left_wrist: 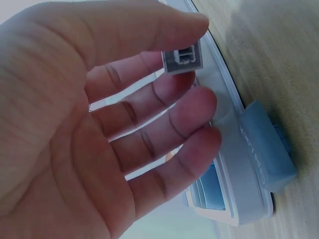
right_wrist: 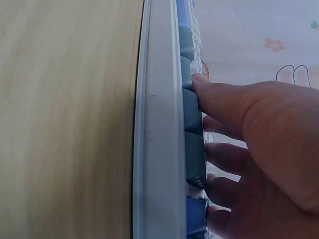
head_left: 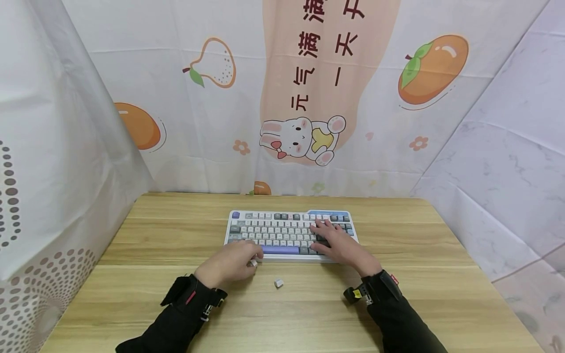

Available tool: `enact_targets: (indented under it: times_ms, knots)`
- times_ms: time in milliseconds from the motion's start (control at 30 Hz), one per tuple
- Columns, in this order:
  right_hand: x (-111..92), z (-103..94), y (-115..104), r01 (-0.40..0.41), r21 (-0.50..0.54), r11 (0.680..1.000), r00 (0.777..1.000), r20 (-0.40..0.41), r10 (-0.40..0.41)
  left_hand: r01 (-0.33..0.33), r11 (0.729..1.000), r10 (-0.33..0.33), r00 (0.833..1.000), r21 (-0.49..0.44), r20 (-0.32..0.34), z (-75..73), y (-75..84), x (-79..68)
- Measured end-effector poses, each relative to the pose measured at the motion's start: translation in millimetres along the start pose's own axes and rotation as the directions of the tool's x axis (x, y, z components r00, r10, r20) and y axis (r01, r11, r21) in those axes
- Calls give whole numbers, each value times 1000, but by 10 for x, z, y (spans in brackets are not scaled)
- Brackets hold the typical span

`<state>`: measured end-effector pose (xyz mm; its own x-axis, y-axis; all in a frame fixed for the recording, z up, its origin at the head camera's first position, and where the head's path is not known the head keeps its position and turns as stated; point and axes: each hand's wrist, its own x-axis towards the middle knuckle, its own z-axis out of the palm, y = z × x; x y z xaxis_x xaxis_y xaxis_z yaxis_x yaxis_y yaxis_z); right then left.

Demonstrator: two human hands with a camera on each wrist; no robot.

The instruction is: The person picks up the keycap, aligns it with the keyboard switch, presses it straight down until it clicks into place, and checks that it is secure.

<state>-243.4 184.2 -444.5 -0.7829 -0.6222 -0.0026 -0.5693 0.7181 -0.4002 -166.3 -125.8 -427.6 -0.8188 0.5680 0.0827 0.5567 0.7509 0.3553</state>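
One keycap [head_left: 252, 263] held, likely for fitting.
Left hand [head_left: 231, 262] pinches it at keyboard's [head_left: 282, 236] near left; right hand's [head_left: 340, 245] fingers spread on keys [right_wrist: 193, 112]. Next likely: turn it underside-down.

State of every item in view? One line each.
Keyboard: lying on the table; power unclear
Left hand: pinching held keycap
Held keycap: detached, hollow underside showing to left wrist camera
Caps Lock keycap: detached, tilted by keyboard's edge
Small keycap: loose on table
Right hand: resting on keyboard
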Motion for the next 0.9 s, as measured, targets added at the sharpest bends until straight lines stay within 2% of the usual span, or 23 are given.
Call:
enact_targets:
  times_ms: [333,900]
  knots:
    - [2,-6,-13,2,-4,1000,1000,3,-2,64,997,-61,996,35,-72,6,-35,22]
    - [2,-1,-12,7,-13,1000,1000,-10,-8,79,995,-69,984,60,-166,33,-63,46]
